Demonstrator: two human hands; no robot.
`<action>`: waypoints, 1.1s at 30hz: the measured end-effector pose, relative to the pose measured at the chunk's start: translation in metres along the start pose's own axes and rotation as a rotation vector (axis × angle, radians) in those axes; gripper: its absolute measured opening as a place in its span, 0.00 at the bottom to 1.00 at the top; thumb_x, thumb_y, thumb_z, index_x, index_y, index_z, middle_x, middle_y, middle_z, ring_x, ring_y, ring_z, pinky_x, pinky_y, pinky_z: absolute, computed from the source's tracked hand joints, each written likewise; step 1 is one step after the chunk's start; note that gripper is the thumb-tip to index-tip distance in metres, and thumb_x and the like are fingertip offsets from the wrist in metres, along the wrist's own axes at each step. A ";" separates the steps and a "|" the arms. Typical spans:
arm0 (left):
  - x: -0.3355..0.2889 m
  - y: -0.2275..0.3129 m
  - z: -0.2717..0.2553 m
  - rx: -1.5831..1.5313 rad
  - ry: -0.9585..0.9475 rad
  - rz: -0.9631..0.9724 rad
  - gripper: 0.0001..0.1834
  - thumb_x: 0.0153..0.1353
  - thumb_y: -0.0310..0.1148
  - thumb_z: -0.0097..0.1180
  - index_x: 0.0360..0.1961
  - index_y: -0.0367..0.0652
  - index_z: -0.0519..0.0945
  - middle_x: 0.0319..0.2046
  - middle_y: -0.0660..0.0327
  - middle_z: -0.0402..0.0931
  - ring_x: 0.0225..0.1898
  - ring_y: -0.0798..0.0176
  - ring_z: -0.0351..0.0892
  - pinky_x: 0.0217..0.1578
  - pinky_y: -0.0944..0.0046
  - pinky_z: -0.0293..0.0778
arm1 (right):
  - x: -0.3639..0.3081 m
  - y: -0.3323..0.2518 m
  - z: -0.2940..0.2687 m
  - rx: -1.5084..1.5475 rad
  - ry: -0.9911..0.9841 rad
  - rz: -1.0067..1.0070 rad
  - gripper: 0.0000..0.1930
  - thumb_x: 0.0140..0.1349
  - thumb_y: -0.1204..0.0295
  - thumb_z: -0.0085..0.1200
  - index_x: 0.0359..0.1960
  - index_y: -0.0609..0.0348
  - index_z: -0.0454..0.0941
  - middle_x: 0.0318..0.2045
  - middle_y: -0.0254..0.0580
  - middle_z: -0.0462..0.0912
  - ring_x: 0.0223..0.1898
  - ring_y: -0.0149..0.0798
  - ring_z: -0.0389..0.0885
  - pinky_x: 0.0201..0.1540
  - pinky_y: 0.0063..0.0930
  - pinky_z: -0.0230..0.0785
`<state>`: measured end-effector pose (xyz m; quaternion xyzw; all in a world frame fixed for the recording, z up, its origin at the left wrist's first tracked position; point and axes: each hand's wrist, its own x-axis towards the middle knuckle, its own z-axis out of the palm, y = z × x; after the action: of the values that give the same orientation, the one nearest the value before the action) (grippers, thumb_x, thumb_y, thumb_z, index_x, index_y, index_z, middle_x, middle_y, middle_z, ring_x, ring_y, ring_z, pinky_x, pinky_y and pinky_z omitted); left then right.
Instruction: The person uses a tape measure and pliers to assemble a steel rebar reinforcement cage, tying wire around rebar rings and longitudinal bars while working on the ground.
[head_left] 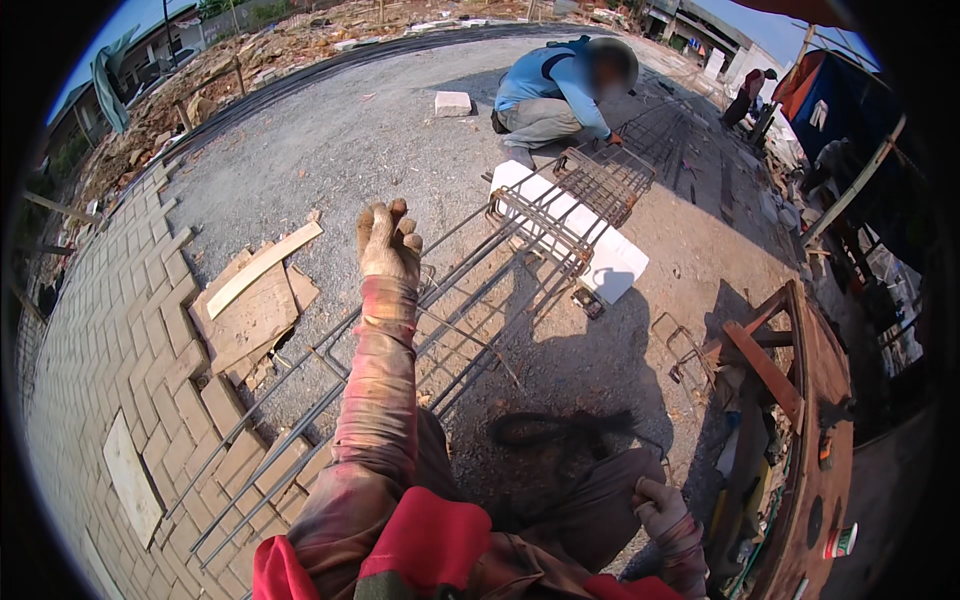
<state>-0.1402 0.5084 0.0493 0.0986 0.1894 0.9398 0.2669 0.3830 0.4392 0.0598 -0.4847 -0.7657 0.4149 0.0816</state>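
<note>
My left hand, in a tan work glove, is raised over the left side of a rebar cage. Its fingers are curled in, and whatever they may hold is hidden. Long steel bars of the cage run beneath my left forearm toward the lower left, crossed by several wire stirrups. Beside my knee, my right hand is closed with the thumb over the fingers; I cannot make out anything in it. The cage rests across a white block a little ahead of me.
A person in a blue shirt crouches at the cage's far end, one hand on it. Brown paving bricks cover the left side, with boards lying by them. A wooden bench stands at right. Bent stirrups lie near it.
</note>
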 end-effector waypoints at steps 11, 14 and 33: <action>0.014 0.016 -0.010 -0.007 -0.075 0.016 0.15 0.61 0.28 0.50 0.49 0.53 0.70 0.41 0.56 0.76 0.30 0.65 0.78 0.20 0.73 0.73 | 0.002 0.018 -0.009 0.042 -0.016 0.044 0.11 0.50 0.81 0.44 0.33 0.66 0.77 0.23 0.42 0.79 0.27 0.34 0.79 0.30 0.25 0.70; 0.019 0.023 -0.016 0.010 -0.089 -0.005 0.10 0.61 0.28 0.51 0.44 0.51 0.73 0.39 0.56 0.77 0.29 0.65 0.78 0.20 0.72 0.73 | 0.002 0.015 -0.010 0.051 -0.015 0.010 0.10 0.49 0.81 0.43 0.32 0.66 0.76 0.22 0.41 0.78 0.26 0.34 0.78 0.30 0.25 0.69; 0.059 0.026 -0.026 -0.083 -0.041 -0.167 0.09 0.63 0.38 0.51 0.35 0.44 0.71 0.34 0.53 0.78 0.24 0.67 0.79 0.17 0.74 0.76 | -0.009 0.048 -0.015 0.337 -0.089 0.317 0.15 0.53 0.80 0.45 0.43 0.65 0.77 0.31 0.40 0.80 0.34 0.30 0.77 0.37 0.22 0.70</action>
<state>-0.2090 0.5114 0.0414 0.0905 0.1521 0.9192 0.3518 0.4281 0.4491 0.0379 -0.5599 -0.6027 0.5653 0.0613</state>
